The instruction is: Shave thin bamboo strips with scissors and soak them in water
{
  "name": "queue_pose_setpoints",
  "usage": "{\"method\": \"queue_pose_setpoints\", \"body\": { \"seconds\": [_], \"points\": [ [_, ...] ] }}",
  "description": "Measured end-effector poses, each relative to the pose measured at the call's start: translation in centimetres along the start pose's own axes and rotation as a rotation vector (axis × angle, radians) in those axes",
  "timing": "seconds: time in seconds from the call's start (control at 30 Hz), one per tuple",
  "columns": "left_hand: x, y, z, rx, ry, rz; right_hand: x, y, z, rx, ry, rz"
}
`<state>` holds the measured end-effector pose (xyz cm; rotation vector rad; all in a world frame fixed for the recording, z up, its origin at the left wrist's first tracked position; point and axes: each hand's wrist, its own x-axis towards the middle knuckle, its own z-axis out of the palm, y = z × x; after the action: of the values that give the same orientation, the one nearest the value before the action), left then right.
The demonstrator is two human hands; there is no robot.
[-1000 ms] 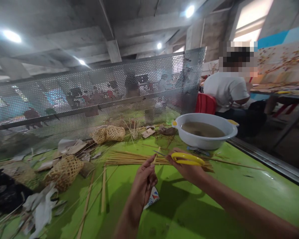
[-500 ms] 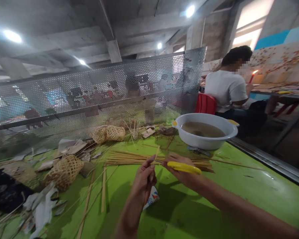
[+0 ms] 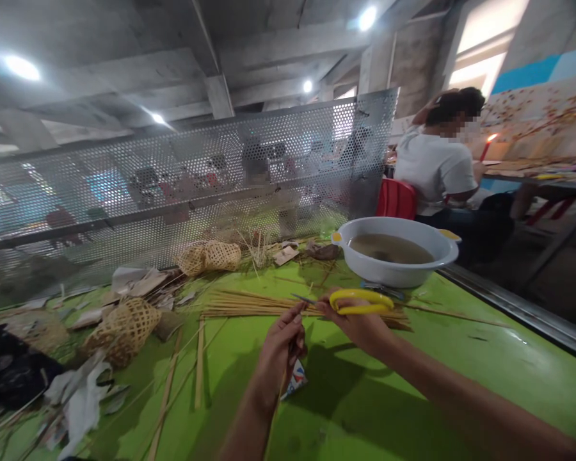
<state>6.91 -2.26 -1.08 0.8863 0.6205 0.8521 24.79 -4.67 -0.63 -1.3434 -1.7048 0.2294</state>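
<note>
My right hand (image 3: 358, 323) is closed on a pair of scissors with yellow handles (image 3: 362, 301); their dark metal tip points left, just above the fingertips of my other hand. My left hand (image 3: 284, 339) has its thumb and fingers pinched together on a thin bamboo strip (image 3: 272, 430), whose tail hangs down toward me past the wrist. Behind both hands a bundle of bamboo strips (image 3: 249, 305) lies across the green table (image 3: 388, 410). A small printed white packet (image 3: 296, 378) rests on the table beside my left wrist, partly covered by it.
A white basin (image 3: 396, 272) of murky water stands at the back right. Woven bamboo baskets (image 3: 125, 330) and scraps (image 3: 84, 390) litter the left side. A perforated metal screen (image 3: 211, 179) closes off the back. A seated person (image 3: 436, 166) is beyond the basin.
The short strip end that stuck up above my left fingertips no longer shows there. The scissors have risen slightly and turned, with their tip now left of my right fingers.
</note>
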Motion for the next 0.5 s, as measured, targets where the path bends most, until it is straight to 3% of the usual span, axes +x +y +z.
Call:
{"method": "queue_pose_setpoints", "body": {
  "seconds": [0.27, 0.37, 0.5],
  "points": [
    [-0.2, -0.7, 0.5, 0.253, -0.004, -0.022, 1.0, -0.7, -1.3, 0.436, -0.144, 0.379],
    [-0.4, -0.7, 0.6, 0.302, -0.031, -0.035, 1.3, -0.3, -1.6, 0.457, -0.078, 0.413],
    [-0.5, -0.4, 0.7, 0.337, -0.015, -0.060, 1.9, 0.6, -2.5, 0.384, 0.048, 0.347]
  ]
}}
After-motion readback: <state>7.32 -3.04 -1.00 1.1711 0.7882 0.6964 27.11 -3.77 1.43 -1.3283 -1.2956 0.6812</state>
